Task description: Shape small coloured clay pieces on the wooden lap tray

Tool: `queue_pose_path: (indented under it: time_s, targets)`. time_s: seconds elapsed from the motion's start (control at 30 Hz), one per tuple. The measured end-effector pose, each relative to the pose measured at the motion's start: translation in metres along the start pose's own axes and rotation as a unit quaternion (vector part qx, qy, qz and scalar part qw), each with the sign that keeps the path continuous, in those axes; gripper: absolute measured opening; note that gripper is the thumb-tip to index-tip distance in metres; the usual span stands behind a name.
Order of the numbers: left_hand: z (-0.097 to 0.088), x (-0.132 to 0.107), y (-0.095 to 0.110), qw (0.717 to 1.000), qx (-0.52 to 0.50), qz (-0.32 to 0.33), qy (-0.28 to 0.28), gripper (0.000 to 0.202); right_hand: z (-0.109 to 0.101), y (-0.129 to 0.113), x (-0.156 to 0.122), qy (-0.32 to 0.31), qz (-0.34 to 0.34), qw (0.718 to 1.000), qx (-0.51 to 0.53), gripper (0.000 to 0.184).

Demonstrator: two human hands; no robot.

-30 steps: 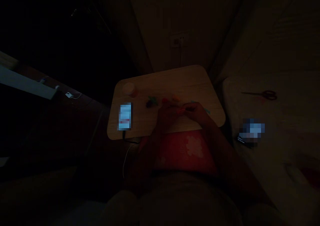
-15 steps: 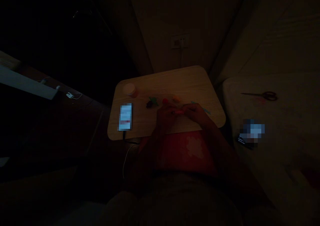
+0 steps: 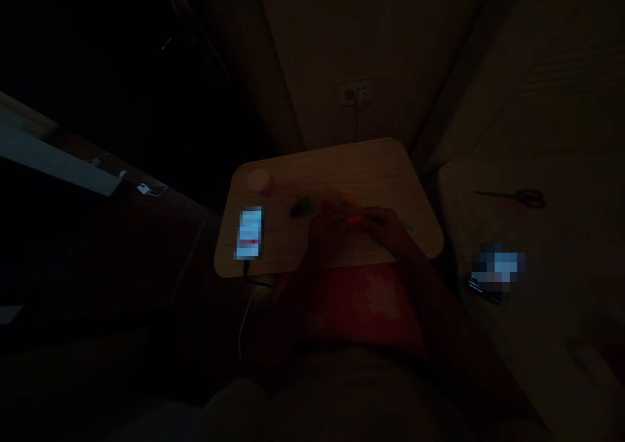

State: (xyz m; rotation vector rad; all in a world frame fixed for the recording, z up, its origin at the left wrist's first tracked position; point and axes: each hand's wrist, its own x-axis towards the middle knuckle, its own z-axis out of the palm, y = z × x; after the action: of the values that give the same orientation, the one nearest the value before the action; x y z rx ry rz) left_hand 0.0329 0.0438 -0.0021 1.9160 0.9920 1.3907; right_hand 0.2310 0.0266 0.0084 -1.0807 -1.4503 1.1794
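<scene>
In dim light, my left hand point(image 3: 325, 230) and my right hand point(image 3: 385, 224) meet over the near part of a small wooden table point(image 3: 288, 253). Both sets of fingers are closed around a small soft-looking red piece point(image 3: 355, 221); its exact kind is too dark to make out. Just beyond the hands lie another red lump point(image 3: 326, 204) and an orange-yellow lump point(image 3: 347, 199). To the left are a green piece point(image 3: 305, 202) and a dark lump point(image 3: 295, 209). A bluish-green strip point(image 3: 408, 226) shows past my right hand.
A lidded round tub point(image 3: 261, 181) and a lit phone point(image 3: 249, 232) with a cable stand at the table's left. Scissors point(image 3: 530, 198) and another lit device point(image 3: 498, 266) lie on the pale surface at right. A wall socket point(image 3: 356, 92) holds a plug.
The whole view has shifted a little, so everything sits slightly lower and further right. My hands stay together on the red piece, with the right fingers slightly changed in pose.
</scene>
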Motion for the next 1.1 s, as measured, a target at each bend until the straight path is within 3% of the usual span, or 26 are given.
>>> queue_pose_path:
  time_s: [0.43,0.63,0.77,0.93,1.1]
  targets:
    - [-0.001,0.0001,0.0047,0.998,0.033,-0.002,-0.063,0.04,0.0018,-0.0048,-0.0013,-0.07,-0.02,0.992,-0.099,0.047]
    - [0.0048,-0.0024,0.0081,0.992,0.048,-0.035,-0.112,0.032,0.001,0.0015,-0.0004,-0.036,-0.005,0.994,-0.102,0.05]
    - [0.0058,-0.0027,0.0087,0.989,0.025,-0.02,-0.141,0.028,0.0023,0.0009,-0.0002,-0.034,0.004,0.994,-0.1,0.048]
    - [0.0041,-0.001,0.0083,0.991,0.009,0.003,-0.13,0.041,0.005,-0.0045,-0.0017,-0.04,-0.006,0.995,-0.086,0.054]
    - [0.0011,-0.0028,0.0102,0.988,0.012,-0.056,-0.143,0.051,0.0041,-0.0046,-0.0017,-0.039,-0.02,0.993,-0.109,0.045]
